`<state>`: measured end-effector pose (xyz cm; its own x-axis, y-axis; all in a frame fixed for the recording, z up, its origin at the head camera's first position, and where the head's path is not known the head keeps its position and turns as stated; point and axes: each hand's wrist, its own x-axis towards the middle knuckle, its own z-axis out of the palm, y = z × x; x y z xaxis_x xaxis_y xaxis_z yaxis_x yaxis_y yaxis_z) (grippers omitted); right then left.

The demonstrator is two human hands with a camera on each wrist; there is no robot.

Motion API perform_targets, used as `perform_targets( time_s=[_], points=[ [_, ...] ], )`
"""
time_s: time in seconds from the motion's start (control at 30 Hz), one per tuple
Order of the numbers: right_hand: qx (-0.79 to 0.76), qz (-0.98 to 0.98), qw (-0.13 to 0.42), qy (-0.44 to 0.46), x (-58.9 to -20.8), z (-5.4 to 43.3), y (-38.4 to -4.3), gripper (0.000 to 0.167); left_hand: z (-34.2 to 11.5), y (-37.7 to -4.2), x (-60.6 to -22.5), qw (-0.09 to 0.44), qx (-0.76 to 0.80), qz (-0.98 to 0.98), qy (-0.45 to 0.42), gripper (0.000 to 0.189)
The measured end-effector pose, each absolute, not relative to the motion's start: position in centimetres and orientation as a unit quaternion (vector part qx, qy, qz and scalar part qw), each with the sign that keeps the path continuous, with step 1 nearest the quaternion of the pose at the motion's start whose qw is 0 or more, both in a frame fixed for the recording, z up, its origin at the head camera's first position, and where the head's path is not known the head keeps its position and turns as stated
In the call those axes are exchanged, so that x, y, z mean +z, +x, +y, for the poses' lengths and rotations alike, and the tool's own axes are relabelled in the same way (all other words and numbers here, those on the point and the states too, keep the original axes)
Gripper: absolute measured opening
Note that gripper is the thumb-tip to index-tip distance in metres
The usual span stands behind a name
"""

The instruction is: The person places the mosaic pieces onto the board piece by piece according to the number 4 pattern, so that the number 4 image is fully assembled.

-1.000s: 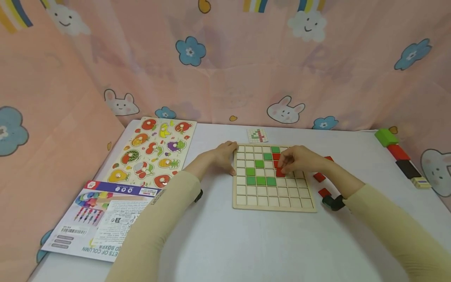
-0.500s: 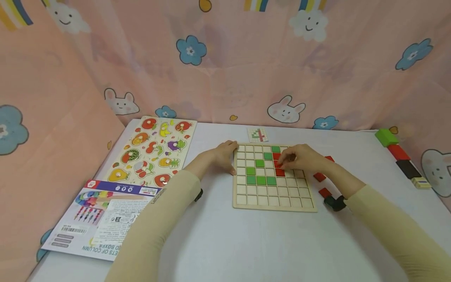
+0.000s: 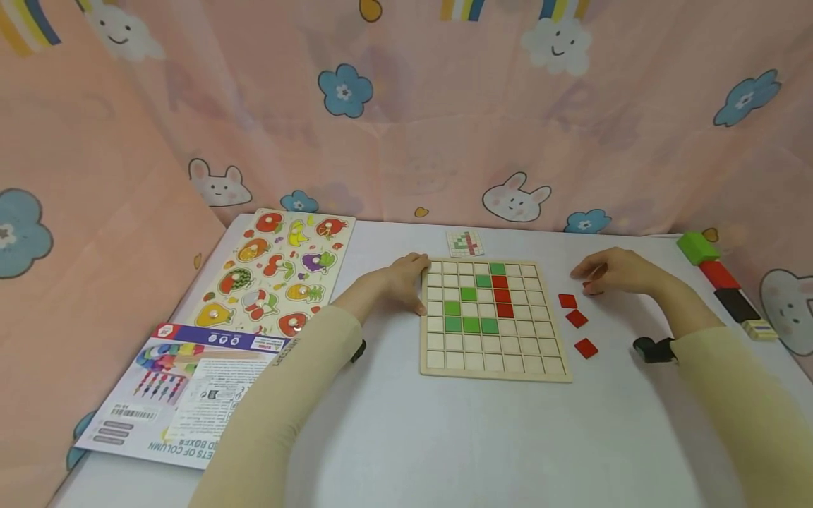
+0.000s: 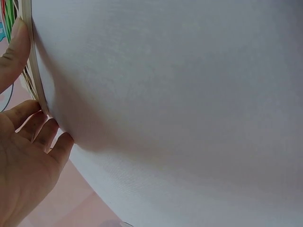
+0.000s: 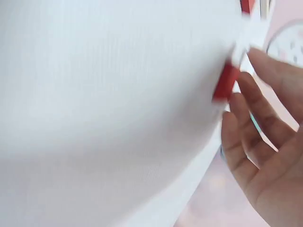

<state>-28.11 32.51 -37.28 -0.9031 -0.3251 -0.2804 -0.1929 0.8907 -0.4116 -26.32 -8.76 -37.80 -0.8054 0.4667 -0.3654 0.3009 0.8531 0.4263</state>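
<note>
My left hand (image 3: 404,281) rests against the left edge of a wooden grid board (image 3: 495,363). In the left wrist view its thumb (image 4: 18,52) lies along the edge and the fingertips touch near the corner. Green square tiles (image 3: 468,294) step diagonally across the board and form a short row. Three red tiles (image 3: 502,296) fill part of a column. Right of the board, my right hand (image 3: 621,270) is over a red tile (image 5: 226,81), thumb and fingers parted around it. Three more loose red tiles (image 3: 576,319) lie between that hand and the board.
A small pattern card (image 3: 465,244) lies behind the board. On the left are a fruit peg puzzle (image 3: 276,268) and a printed box (image 3: 159,402). Coloured blocks (image 3: 718,274) line the right side. A pink patterned curtain (image 3: 406,141) hangs behind the table.
My right hand has left the red column on the board and moved right to the loose red tiles, uncovering the board's right columns. My left hand has stayed at the board's edge.
</note>
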Motion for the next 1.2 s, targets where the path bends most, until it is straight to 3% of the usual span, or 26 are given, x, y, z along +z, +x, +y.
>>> perform_targets(
  time_s=[0.17,0.43,0.73,1.0,1.2],
  points=[
    [-0.189,0.956,0.195,-0.110,-37.7,34.3,-28.3,0.040,-8.7,-26.3,-37.7,0.237,0.177,0.934,0.202,0.102],
    [-0.185,0.962,0.177,-0.098,-38.2,34.6,-28.3,0.030,-8.6,-26.2,-37.8,0.238,0.181,0.933,0.200,0.102],
    [-0.246,0.952,0.122,-0.137,-36.7,29.8,-26.9,0.023,-8.8,-26.2,-37.8,0.234,0.174,0.934,0.204,0.101],
    [-0.314,0.899,0.198,-0.235,-36.8,23.8,-24.2,0.015,-8.7,-26.4,-38.0,0.235,0.179,0.933,0.206,0.102],
    [-0.320,0.889,0.206,-0.254,-37.5,22.0,-23.2,0.010,-8.6,-26.3,-37.8,0.232,0.178,0.934,0.205,0.102]
  ],
)
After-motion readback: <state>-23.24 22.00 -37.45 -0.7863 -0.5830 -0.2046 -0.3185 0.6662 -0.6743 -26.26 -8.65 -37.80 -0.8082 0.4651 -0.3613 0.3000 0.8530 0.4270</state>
